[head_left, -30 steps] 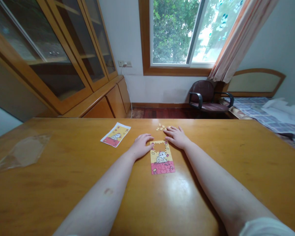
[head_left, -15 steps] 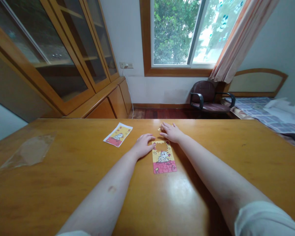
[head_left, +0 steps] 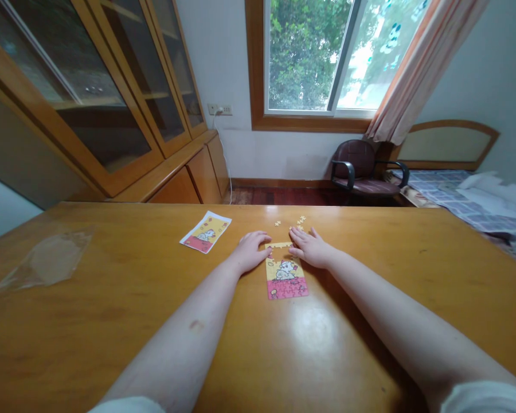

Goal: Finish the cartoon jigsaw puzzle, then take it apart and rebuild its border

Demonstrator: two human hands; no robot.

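Observation:
A small jigsaw puzzle (head_left: 286,279) with a cartoon animal on yellow and pink lies on the wooden table (head_left: 112,298), its upper part unfilled. My left hand (head_left: 251,249) rests flat against the puzzle's upper left edge, fingers stretched out. My right hand (head_left: 310,246) lies flat at the puzzle's upper right corner, fingers extended toward its top edge; whatever is under the fingertips is hidden. A few loose yellow pieces (head_left: 300,220) are scattered just beyond my right hand, one more piece (head_left: 277,223) to their left.
A picture card (head_left: 205,232) with the same design lies left of my hands. A clear plastic bag (head_left: 47,261) sits at the table's far left. Past the table are a wooden cabinet (head_left: 112,115), a window, a dark armchair (head_left: 361,169) and a bed (head_left: 477,195).
My right hand has come back from the loose pieces at the far edge to the puzzle's upper right corner. My left hand has stayed at the puzzle's left edge.

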